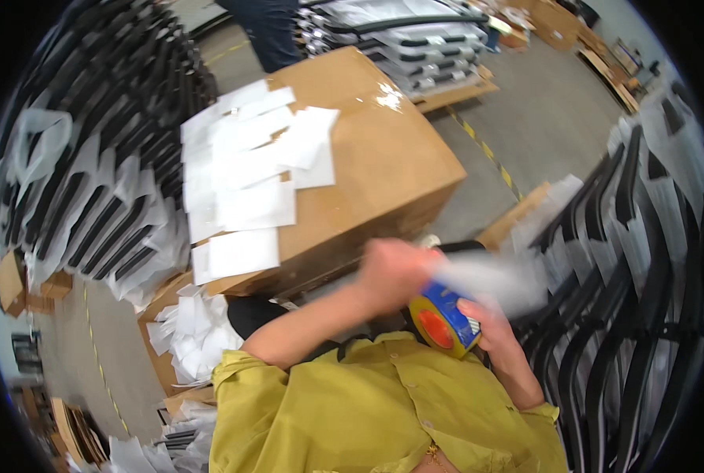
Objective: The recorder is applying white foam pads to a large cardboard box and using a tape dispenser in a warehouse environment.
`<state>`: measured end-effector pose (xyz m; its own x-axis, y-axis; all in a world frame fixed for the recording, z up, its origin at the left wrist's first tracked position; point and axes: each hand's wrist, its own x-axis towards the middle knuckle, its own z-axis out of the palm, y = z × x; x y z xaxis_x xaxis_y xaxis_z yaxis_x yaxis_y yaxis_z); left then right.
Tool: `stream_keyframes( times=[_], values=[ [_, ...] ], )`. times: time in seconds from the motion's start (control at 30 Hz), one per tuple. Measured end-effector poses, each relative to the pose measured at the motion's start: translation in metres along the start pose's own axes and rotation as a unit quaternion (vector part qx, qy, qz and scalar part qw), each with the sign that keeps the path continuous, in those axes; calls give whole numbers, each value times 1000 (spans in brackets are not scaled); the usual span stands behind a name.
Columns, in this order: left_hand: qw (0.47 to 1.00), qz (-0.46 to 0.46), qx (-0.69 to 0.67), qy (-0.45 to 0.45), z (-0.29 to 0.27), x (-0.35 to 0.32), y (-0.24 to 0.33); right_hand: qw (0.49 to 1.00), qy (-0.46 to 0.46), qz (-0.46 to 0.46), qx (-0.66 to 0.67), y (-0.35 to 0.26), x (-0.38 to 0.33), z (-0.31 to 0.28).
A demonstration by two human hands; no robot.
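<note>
My right hand (498,335) grips a roll of tape (444,321) with a blue rim and orange face, close to my chest. My left hand (391,270) is blurred just above the roll, fingers closed. A pale, smeared strip or sheet (490,281) stretches from it to the right; what it is cannot be made out. My yellow-green shirt (368,410) fills the lower middle. Just beyond my hands stands a large brown cardboard box (383,158). Several white paper sheets (245,165) lie on the left part of its top.
Stacks of black parts in clear wrap stand at the left (108,205) and right (628,260). A smaller open carton of white sheets (194,331) sits lower left. Another person's legs (269,31) stand behind the box. A loaded pallet (423,47) and yellow floor line (490,154) lie beyond.
</note>
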<state>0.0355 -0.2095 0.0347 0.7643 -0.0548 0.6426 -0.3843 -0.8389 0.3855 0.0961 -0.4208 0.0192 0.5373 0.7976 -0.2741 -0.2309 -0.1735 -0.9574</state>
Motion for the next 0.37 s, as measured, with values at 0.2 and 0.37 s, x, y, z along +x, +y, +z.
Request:
stream_keyframes(
  times=[0.2, 0.37],
  values=[
    [988, 155, 4, 15, -27, 39, 51, 994, 90, 32, 50, 88, 37, -35],
    [969, 19, 235, 68, -103, 36, -69, 962, 49, 104, 248, 70, 34, -35]
  ],
)
